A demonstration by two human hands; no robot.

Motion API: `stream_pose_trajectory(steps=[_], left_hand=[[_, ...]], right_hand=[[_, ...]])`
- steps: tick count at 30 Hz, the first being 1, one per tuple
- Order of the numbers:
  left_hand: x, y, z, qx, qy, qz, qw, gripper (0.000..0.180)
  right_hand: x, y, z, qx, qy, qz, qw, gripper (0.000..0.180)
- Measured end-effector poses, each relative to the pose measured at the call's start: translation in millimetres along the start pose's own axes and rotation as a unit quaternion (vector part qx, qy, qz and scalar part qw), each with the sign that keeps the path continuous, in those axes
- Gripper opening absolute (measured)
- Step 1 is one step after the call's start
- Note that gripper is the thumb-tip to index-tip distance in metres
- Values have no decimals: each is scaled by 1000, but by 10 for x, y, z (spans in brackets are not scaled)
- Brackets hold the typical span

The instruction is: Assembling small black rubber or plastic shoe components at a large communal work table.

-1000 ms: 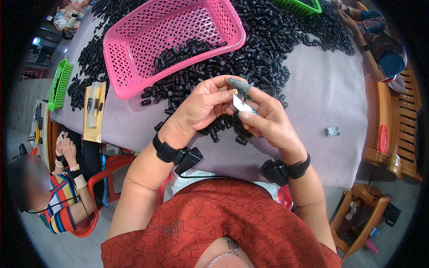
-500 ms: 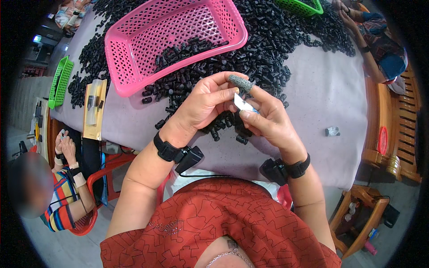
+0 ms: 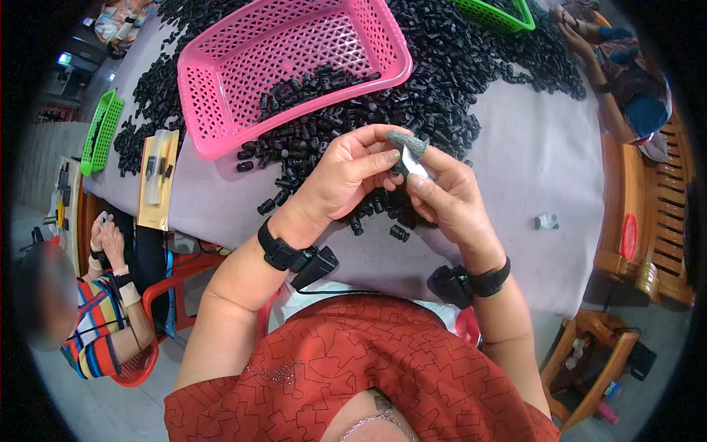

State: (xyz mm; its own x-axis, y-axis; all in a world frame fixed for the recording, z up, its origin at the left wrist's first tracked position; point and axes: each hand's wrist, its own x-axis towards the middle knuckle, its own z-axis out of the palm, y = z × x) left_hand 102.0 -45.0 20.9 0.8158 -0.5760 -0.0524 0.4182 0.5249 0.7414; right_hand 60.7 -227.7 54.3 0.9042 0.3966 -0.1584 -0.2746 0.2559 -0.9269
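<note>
My right hand (image 3: 453, 195) pinches a small white, pointed, blade-like piece (image 3: 414, 166) between thumb and fingers. A grey speckled cover (image 3: 407, 143) sits over the tip of its index finger. My left hand (image 3: 339, 173) meets it, closed, with thumb and fingertips pressed close to the white piece. Something dark shows between the fingertips, mostly hidden, and I cannot tell its kind. Below and beyond my hands lies a large heap of small black cylindrical parts (image 3: 442, 81) on the grey tablecloth (image 3: 530, 162).
A pink perforated basket (image 3: 202, 132) with black parts stands beyond my left hand. Green baskets (image 3: 103, 132) (image 3: 526, 18) are at the left edge and far right. A yellow card (image 3: 155, 210) with a clear tube lies left; a small clear grey piece (image 3: 546, 222) lies right. Other people sit around.
Both hands have shifted slightly to the right together. The white piece has turned and shows less of its face. The grey finger cover now tilts down more steeply.
</note>
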Motion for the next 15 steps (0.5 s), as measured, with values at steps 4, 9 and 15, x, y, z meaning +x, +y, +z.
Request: stream_pose_trajectory(steps=[4,9,15], left_hand=[[4,8,-14,-17,-9,-22,1000,31],[15,4,-88,-61,-24,-44,997,33],[14,18,-92,-113,-30,-77,990,36]], right_hand=[[-2,17,6,0,1,-19,1000,44],[-17,-28,56,2,-23,1,1000,53],[-2,21,-12,-25,-10,0,1000,46]])
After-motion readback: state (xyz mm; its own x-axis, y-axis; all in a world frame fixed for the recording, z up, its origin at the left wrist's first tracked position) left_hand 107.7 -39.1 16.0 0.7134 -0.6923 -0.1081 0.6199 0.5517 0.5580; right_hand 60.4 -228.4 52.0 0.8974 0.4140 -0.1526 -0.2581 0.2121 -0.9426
